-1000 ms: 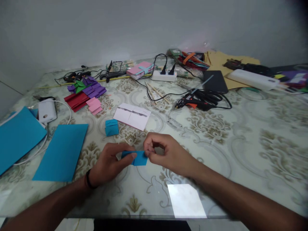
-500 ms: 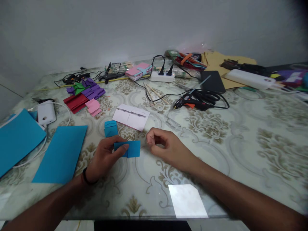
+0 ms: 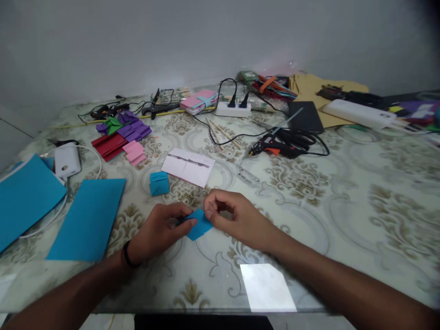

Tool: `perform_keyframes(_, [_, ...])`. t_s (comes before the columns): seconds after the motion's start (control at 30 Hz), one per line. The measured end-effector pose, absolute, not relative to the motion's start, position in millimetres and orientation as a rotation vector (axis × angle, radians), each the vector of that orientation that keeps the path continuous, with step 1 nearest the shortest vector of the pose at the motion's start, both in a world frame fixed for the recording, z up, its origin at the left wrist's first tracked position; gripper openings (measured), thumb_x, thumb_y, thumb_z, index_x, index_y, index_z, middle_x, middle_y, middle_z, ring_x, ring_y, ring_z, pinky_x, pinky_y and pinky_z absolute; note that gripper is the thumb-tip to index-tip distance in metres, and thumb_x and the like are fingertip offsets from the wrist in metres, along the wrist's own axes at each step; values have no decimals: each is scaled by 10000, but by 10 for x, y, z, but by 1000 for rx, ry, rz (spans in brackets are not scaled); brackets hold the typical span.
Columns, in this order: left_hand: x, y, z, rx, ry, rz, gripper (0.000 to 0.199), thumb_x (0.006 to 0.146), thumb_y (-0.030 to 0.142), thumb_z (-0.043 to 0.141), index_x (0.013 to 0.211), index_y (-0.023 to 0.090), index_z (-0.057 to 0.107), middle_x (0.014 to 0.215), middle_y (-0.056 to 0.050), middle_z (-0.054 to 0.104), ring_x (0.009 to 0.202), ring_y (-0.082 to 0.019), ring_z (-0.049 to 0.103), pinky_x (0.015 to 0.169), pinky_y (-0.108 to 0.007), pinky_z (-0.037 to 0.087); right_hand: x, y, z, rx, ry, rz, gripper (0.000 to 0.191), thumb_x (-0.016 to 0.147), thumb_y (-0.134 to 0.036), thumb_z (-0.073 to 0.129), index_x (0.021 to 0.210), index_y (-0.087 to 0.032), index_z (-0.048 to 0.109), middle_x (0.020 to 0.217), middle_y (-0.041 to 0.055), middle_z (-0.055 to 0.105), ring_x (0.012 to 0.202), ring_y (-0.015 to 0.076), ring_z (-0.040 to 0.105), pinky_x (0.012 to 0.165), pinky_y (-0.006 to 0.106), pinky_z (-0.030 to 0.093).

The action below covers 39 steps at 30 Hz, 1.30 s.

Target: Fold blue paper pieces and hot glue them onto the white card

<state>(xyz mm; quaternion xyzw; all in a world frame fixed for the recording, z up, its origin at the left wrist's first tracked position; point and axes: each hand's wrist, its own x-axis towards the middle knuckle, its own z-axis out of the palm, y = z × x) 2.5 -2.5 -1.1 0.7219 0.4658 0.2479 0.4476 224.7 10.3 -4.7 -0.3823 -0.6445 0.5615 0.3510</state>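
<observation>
A small piece of blue paper (image 3: 199, 225) is held just above the patterned table, between my two hands. My left hand (image 3: 161, 229), with a dark band at the wrist, pinches its left side between thumb and fingers. On the right edge, the thumb and forefinger of my right hand (image 3: 237, 215) are closed on the same paper. Beyond my left hand lies a small folded blue paper (image 3: 159, 183). Next to it rests a white folded sheet (image 3: 188, 167) with a dark printed strip.
Larger blue sheets (image 3: 87, 220) lie at the left beside a white power bank (image 3: 67, 159) with its cable. Folded red (image 3: 109, 145), purple and pink papers sit behind. A glue gun (image 3: 275, 145), wooden sticks (image 3: 223, 133) and a white power strip (image 3: 233, 110) occupy the back.
My right hand has moved left and taken hold of the blue paper's right edge. The paper has turned and shifted a little to the right, with my left hand still on it.
</observation>
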Motion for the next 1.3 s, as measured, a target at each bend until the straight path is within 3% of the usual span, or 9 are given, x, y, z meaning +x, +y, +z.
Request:
perform_keyframes(0.23, [30,-12,-27,1798,1166,638,226,952,330,632,823,165,716,766,6,697,709,-129,598,656,-232,434,2231,102,-16,-1017,-1727,1375,87,778,-121,604,748,-195,568,708,-31,564,659,126,498,623,254,412])
perform_keyframes(0.43, [10,24,-43,1705,1203,745,243,972,371,614,864,174,706,761,17,661,694,-126,555,631,-234,411,2232,118,-29,-1134,-1778,1325,98,857,-239,614,774,-192,593,682,-24,566,631,130,492,593,258,396])
perform_keyframes(0.63, [-7,62,-5,1764,1249,671,349,997,400,537,762,168,651,679,23,582,643,-125,504,603,-243,388,2256,161,-91,-1128,-1737,1283,140,939,-302,595,870,-191,645,708,-22,585,646,129,516,592,247,408])
perform_keyframes(0.77, [0,79,8,1729,1243,663,348,995,403,534,743,180,623,675,19,620,642,-135,563,603,-239,428,2272,165,-103,-1088,-1727,1252,104,948,-275,602,1005,-203,651,744,-28,579,669,130,530,623,248,444])
perform_keyframes(0.9, [17,93,-8,1661,1220,659,343,1000,425,534,775,182,622,693,12,649,623,-141,618,587,-240,473,2262,143,-77,-1121,-1812,1199,200,916,-211,620,1113,-206,655,799,-13,613,692,139,561,630,255,450])
perform_keyframes(1.03, [8,87,-55,1596,1171,689,374,1020,455,511,784,177,593,690,4,650,611,-147,646,602,-253,506,2247,141,-67,-1139,-1837,1194,291,910,-212,638,1200,-207,654,735,-31,587,664,143,560,631,264,448])
perform_keyframes(1.17, [-24,81,-98,1500,1033,784,426,1061,498,426,989,151,662,802,-51,729,692,-171,684,681,-288,544,2266,169,-89,-1062,-1732,1223,139,918,-223,634,1042,-201,693,775,-9,626,685,143,564,643,268,454])
perform_keyframes(1.3, [-36,93,-83,1394,995,775,398,1062,476,442,1145,162,673,1046,-91,736,778,-179,713,706,-298,556,2290,197,-98,-908,-1663,1179,121,890,-144,621,942,-211,707,955,41,681,899,184,643,832,328,498])
